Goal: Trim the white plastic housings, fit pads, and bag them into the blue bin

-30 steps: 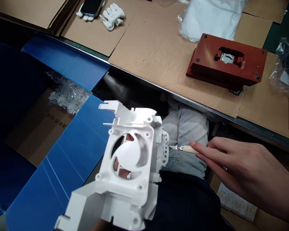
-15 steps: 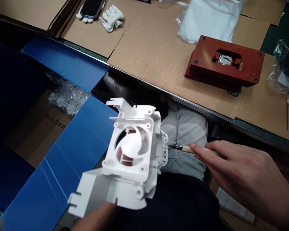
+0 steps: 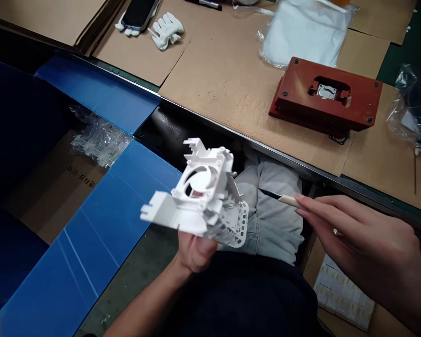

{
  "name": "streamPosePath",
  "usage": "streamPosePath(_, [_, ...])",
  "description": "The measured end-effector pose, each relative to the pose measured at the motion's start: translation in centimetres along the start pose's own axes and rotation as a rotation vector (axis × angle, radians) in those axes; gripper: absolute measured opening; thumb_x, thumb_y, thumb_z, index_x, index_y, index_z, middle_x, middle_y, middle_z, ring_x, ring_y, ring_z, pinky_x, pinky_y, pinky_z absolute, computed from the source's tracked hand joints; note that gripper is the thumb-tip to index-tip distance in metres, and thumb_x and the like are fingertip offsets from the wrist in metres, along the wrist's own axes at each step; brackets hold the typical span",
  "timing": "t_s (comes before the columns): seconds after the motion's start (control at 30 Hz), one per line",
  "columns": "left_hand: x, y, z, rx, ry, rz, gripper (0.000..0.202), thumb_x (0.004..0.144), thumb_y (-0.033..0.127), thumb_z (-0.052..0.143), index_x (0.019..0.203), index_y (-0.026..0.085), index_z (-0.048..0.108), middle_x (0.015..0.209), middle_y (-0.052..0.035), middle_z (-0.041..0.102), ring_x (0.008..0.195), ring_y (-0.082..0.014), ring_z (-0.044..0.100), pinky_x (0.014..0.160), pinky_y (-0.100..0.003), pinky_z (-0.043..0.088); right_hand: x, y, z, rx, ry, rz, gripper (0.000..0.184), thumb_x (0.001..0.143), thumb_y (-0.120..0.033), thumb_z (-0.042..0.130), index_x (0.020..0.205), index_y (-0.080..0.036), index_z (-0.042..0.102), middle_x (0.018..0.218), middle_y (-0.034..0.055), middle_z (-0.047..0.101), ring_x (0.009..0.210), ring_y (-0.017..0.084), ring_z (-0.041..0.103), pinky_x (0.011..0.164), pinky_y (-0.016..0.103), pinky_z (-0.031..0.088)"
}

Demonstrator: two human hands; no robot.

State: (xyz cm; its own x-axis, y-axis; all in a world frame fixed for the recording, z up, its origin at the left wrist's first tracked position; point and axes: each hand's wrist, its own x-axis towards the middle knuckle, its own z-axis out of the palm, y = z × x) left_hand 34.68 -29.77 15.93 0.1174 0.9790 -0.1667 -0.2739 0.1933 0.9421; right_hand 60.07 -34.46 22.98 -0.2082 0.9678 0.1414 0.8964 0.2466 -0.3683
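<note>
My left hand (image 3: 197, 250) grips the lower end of a white plastic housing (image 3: 212, 206), its thumb at the front and its other fingers mostly hidden behind the part. The housing has a round fan-shaped opening facing up and a slotted grille on its right side. My right hand (image 3: 358, 234) pinches the pale handle of a craft knife (image 3: 286, 200). The knife's dark, pointed blade aims left toward the housing, with a gap between them. Both hands are above my lap.
A red fixture block (image 3: 301, 89) with a metal piece in its recess sits on the cardboard-covered table (image 3: 228, 93). Behind it lies a plastic bag (image 3: 305, 32). A white glove (image 3: 166, 30) and a phone (image 3: 138, 14) lie at back left. A blue box (image 3: 101, 210) holding bagged parts stands left.
The housing has been drawn down and away from the camera and tilted, showing more of its right side. My left hand has come into fuller view. The knife tip has parted from the grille.
</note>
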Motion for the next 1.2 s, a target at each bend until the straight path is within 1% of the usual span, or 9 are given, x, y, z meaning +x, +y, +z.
streamPosePath(0.1, [1.4, 0.4, 0.9, -0.201, 0.067, 0.000, 0.049, 0.078, 0.060, 0.066, 0.109, 0.022, 0.071, 0.114, -0.0088, 0.075, 0.123, -0.0396, 0.061, 0.104, -0.051, 0.050, -0.2, 0.7, 0.8, 0.132, -0.032, 0.100, 0.027, 0.098, -0.020, 0.058, 0.124, -0.018, 0.063, 0.102, 0.0036, 0.072, 0.087, 0.014, 0.068, 0.079, 0.025, 0.050])
streamPosePath(0.17, [2.3, 1.3, 1.8, -0.309, 0.083, -0.171, 0.040, 0.083, 0.055, 0.064, 0.103, 0.021, 0.074, 0.111, -0.0089, 0.076, 0.117, -0.0388, 0.065, 0.098, -0.051, 0.054, -0.4, 1.1, 1.3, 0.251, -0.109, 0.243, 0.022, 0.102, -0.025, 0.050, 0.119, -0.021, 0.064, 0.096, 0.0022, 0.071, 0.084, 0.015, 0.068, 0.074, 0.025, 0.052])
streamPosePath(0.3, [3.1, 2.7, 2.5, -0.512, 0.029, -0.534, 0.057, 0.090, 0.058, 0.049, 0.123, 0.015, 0.068, 0.114, -0.0166, 0.074, 0.099, -0.0395, 0.072, 0.085, -0.056, 0.058, -0.8, 1.2, 1.9, 0.477, -0.260, 0.485, 0.027, 0.103, -0.037, 0.046, 0.118, -0.025, 0.064, 0.091, 0.0012, 0.069, 0.083, 0.016, 0.068, 0.070, 0.026, 0.054])
streamPosePath(0.43, [2.9, 2.3, 2.3, -0.592, -0.029, -0.619, 0.067, 0.092, 0.061, 0.042, 0.133, 0.012, 0.061, 0.116, -0.0207, 0.073, 0.094, -0.0418, 0.072, 0.081, -0.060, 0.058, -0.5, 1.0, 2.1, 0.505, -0.243, 0.541, 0.042, 0.095, -0.045, 0.060, 0.135, -0.032, 0.058, 0.095, 0.0011, 0.067, 0.076, 0.015, 0.065, 0.057, 0.023, 0.051])
streamPosePath(0.63, [2.8, 1.7, 2.2, -0.634, -0.099, -0.697, 0.072, 0.095, 0.063, 0.033, 0.137, 0.009, 0.057, 0.120, -0.0227, 0.070, 0.095, -0.0409, 0.072, 0.082, -0.059, 0.057, 0.9, 1.0, 1.9, 0.514, -0.121, 0.195, 0.025, 0.096, -0.022, 0.060, 0.119, -0.026, 0.068, 0.107, 0.0051, 0.067, 0.095, 0.017, 0.063, 0.079, 0.028, 0.051])
streamPosePath(0.73, [2.8, 1.4, 2.6, -0.694, -0.100, -0.794, 0.068, 0.097, 0.059, 0.031, 0.137, 0.011, 0.057, 0.116, -0.0195, 0.073, 0.097, -0.0371, 0.073, 0.088, -0.054, 0.056, 2.2, 1.3, 1.9, 0.466, -0.140, -0.053, 0.034, 0.095, -0.010, 0.055, 0.125, -0.023, 0.064, 0.114, 0.0079, 0.065, 0.101, 0.019, 0.059, 0.086, 0.034, 0.047])
streamPosePath(0.83, [2.7, 0.7, 3.1, -0.764, -0.080, -0.907, 0.060, 0.098, 0.054, 0.037, 0.133, 0.011, 0.060, 0.110, -0.0156, 0.076, 0.098, -0.0337, 0.073, 0.093, -0.048, 0.054, 3.9, 1.5, 1.9, 0.415, -0.246, -0.335, 0.049, 0.095, -0.005, 0.049, 0.136, -0.031, 0.059, 0.116, 0.0068, 0.063, 0.101, 0.020, 0.056, 0.087, 0.038, 0.041])
streamPosePath(1.0, [2.3, -0.3, 3.3, -0.868, -0.143, -1.035, 0.054, 0.097, 0.051, 0.043, 0.124, 0.010, 0.066, 0.102, -0.0136, 0.078, 0.093, -0.0311, 0.073, 0.091, -0.041, 0.053, 6.5, 0.4, 1.7, 0.493, -0.451, -0.595, 0.041, 0.096, -0.035, 0.064, 0.136, -0.029, 0.060, 0.107, 0.0069, 0.061, 0.101, 0.021, 0.054, 0.093, 0.041, 0.034])
streamPosePath(1.2, [2.1, -0.5, 3.4, -0.886, -0.138, -1.054, 0.050, 0.096, 0.050, 0.046, 0.114, 0.009, 0.069, 0.092, -0.0120, 0.078, 0.084, -0.0289, 0.074, 0.083, -0.037, 0.055, 6.6, -0.6, 2.3, 0.550, -0.543, -0.649, 0.053, 0.091, -0.050, 0.067, 0.136, -0.025, 0.060, 0.109, 0.0076, 0.061, 0.103, 0.020, 0.053, 0.095, 0.039, 0.033])
